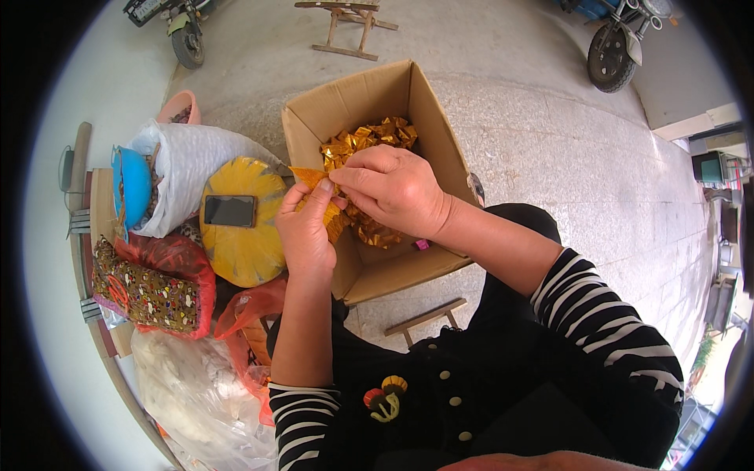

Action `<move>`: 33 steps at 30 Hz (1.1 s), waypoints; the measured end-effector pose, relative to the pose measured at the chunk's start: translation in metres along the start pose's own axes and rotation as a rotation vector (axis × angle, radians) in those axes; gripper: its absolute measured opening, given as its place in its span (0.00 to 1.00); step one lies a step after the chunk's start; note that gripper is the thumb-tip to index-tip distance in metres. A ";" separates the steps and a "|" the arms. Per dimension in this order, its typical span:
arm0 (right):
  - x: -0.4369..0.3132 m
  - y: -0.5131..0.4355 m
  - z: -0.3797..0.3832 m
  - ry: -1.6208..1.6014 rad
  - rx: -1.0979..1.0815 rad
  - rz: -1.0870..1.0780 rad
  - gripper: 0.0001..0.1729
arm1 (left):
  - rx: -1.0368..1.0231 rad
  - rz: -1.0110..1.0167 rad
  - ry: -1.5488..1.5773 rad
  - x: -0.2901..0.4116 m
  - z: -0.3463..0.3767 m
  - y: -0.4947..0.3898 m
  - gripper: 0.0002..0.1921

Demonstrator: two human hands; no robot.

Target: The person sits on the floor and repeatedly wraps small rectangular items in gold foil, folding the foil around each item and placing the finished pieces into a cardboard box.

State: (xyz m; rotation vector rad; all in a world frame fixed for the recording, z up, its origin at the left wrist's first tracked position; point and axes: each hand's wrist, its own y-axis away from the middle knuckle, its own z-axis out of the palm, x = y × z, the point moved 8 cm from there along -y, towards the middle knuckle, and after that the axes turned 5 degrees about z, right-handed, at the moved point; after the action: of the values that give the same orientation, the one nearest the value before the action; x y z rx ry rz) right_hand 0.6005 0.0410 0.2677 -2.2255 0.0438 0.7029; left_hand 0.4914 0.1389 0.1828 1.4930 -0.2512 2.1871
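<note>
Over a cardboard box [377, 282], my left hand [309, 226] pinches a piece of golden-yellow crinkled material [307, 174] between thumb and fingers. The fingertips of my right hand [397, 191] meet it at the same piece, thumb and forefinger closed together. More of the yellow material shows below the left fingers, partly covered by them. Inside the box lies a heap of shiny gold foil pieces [377, 136], some hidden behind my hands and wrist. A small magenta scrap [421, 244] rests on the box's bottom near its right wall.
Left of the box, a smartphone [230, 211] lies on a round yellow-covered top [247, 259]. Beside it are a white woven sack [200, 144], a blue bowl [134, 182], a patterned cloth bundle [147, 288] and plastic bags [188, 382]. A wooden stool [347, 29] and motorbike wheels [612, 59] stand farther off.
</note>
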 end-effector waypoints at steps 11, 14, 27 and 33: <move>0.019 0.000 0.004 -0.280 -0.046 0.207 0.10 | -0.022 0.037 -0.020 0.001 0.003 0.003 0.02; 0.038 0.004 0.015 -0.581 -0.139 0.494 0.06 | -0.061 0.005 -0.050 0.003 0.006 0.002 0.03; 0.060 0.032 0.056 -1.310 -0.497 1.094 0.08 | -0.295 -0.144 -0.124 0.002 0.018 0.008 0.06; 0.057 0.038 0.060 -1.431 -0.550 1.159 0.10 | -0.349 -0.165 -0.103 0.003 0.019 0.009 0.06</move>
State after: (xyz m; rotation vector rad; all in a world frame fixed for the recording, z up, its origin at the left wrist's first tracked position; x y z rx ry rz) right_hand 0.6109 0.0674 0.1816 -1.4066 0.4682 3.0109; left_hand 0.5020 0.1241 0.1938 1.3767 -0.4975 1.8289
